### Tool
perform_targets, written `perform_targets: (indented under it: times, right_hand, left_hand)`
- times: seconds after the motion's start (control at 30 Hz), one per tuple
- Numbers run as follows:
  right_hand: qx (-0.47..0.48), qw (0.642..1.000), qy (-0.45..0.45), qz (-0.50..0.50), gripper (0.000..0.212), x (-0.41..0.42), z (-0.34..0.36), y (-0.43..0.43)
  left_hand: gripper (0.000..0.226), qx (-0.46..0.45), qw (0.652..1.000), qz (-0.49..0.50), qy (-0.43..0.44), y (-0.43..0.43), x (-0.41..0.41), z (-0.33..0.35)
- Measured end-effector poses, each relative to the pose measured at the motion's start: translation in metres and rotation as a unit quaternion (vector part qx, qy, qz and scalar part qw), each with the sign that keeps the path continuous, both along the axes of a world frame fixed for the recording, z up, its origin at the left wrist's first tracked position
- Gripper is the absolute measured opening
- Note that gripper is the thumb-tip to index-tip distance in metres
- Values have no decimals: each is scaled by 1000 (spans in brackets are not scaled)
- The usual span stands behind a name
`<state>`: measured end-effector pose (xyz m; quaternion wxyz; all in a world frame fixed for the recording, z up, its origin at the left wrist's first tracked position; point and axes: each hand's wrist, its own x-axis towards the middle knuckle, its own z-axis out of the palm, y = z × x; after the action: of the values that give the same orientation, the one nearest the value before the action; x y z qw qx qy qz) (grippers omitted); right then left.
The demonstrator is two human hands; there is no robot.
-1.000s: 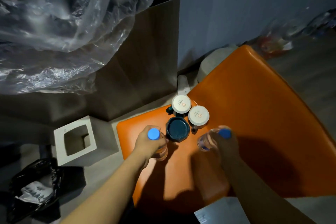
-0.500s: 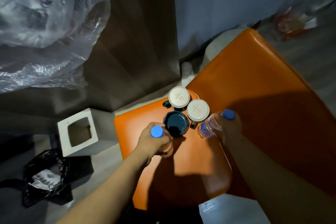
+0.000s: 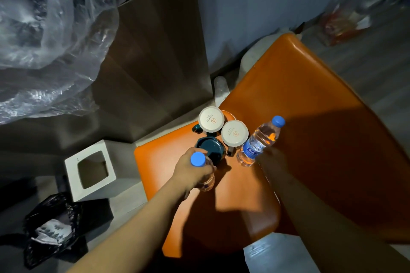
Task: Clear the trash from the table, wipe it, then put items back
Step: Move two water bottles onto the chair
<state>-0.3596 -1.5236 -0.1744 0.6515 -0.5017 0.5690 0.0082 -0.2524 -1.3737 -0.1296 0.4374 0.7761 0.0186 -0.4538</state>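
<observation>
An orange padded surface [image 3: 315, 122] carries two dark cups with white lids [image 3: 210, 119] [image 3: 234, 132] and an open dark teal dish [image 3: 210, 150]. My left hand [image 3: 192, 172] grips a clear water bottle by its neck, just under the blue cap [image 3: 198, 159], at the dish's near side. A second water bottle [image 3: 258, 141] with a blue cap and blue label stands right of the lidded cups. My right hand [image 3: 271, 158] lies in shadow beside that bottle's base, with no fingers wrapped round it.
A white square bin [image 3: 91, 172] stands on the floor left of the orange surface, with a black trash bag [image 3: 53, 226] nearer me. Clear plastic sheeting [image 3: 44, 29] fills the upper left. A brown panel and a grey wall rise behind. Blurred litter [image 3: 346, 22] lies far right.
My right hand slid off the right bottle's neck and drew back toward me, leaving that bottle standing by the lidded cups. My left hand keeps its hold on the other bottle.
</observation>
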Motion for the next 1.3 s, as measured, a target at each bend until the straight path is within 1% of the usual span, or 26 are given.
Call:
perform_targets:
  times: [0.03,0.07,0.1,0.13,0.17,0.2,0.23,0.27,0.33,0.37,0.43,0.5,0.53,0.57,0.63,0.67,0.7,0.73,0.8,0.87,0.9,1.03,1.13,1.2,1.27,1.3]
  right_hand:
    - [27,999,3,46,38,-2,-3,4]
    - [62,990,9,126,51,-2,2,11]
    - [72,976,-8,207,64,-3,-2,19]
    - [68,958,-4,278,78,-5,-2,27]
    - [52,943,-16,328,88,-5,-2,34]
    - [32,935,-34,352,89,-7,0,39]
    - [16,931,-57,359,82,-10,-5,39]
    - [1,931,-80,357,74,-13,-4,39]
    - [-9,939,-120,322,69,-20,-3,37]
    - [-6,945,-132,299,68,-23,-5,37]
    - [-5,948,-157,276,62,-28,-2,38]
    - [29,956,-156,247,54,-34,-4,38]
    - [29,961,-148,230,51,-36,-7,36]
    - [6,966,-149,211,46,-38,-14,34]
    - [-31,975,-147,165,23,-42,-31,29]
    - [-30,980,-143,135,16,-44,-35,28]
    - [-37,986,-124,102,18,-48,-40,27]
    - [-57,990,-99,86,27,-53,-46,26]
    - [-72,994,-67,48,42,-61,-55,25]
    - [-85,995,-55,5,47,-61,-64,23]
    - [-96,994,-47,-11,50,-58,-68,20]
    - [-100,994,-24,-46,45,-43,-89,12]
    - [-75,992,12,-97,49,-39,-101,12]
    - [-56,987,33,-147,52,-37,-96,9]
    - [-24,979,27,-199,52,-38,-92,2]
    - [-17,979,14,-203,51,-38,-91,0]
  left_hand:
    - [36,0,1000,-7,0,-2,-1,0]
    - [36,-1,1000,-19,0,-4,-2,1]
    - [35,-5,999,-34,1,-6,-4,4]
    - [33,-15,999,-51,6,-8,-6,6]
    - [30,-25,997,-67,8,-11,-8,7]
    - [29,-33,996,-82,3,-13,-10,9]
    - [30,-29,994,-103,-11,-16,-12,10]
    - [36,-17,991,-126,-38,-20,-14,7]
    - [53,22,979,-185,-84,-28,-16,2]
    - [54,27,973,-209,-94,-31,-16,-2]
    - [47,18,965,-247,-92,-39,-20,-5]
    - [48,8,956,-284,-76,-42,-23,-11]
    - [51,-4,956,-291,-47,-42,-25,-12]
    - [53,-23,959,-282,-2,-42,-27,-11]
    - [56,-65,968,-228,77,-40,-28,-10]
    - [55,-68,974,-199,79,-39,-27,-9]
    - [49,-64,982,-165,68,-37,-25,-11]
    - [41,-47,989,-129,46,-35,-21,-14]
    - [26,17,998,-61,3,-28,-15,-26]
    - [15,81,996,-43,-17,-19,-11,-41]
    - [12,94,995,-43,-16,-15,-10,-47]
    - [6,106,993,-47,-11,-2,-11,-59]
    - [15,112,993,-41,4,5,-14,-64]
    - [15,117,992,-39,5,8,-15,-65]
    - [13,115,993,-25,5,9,-14,-65]
    - [12,116,993,-18,4,10,-14,-65]
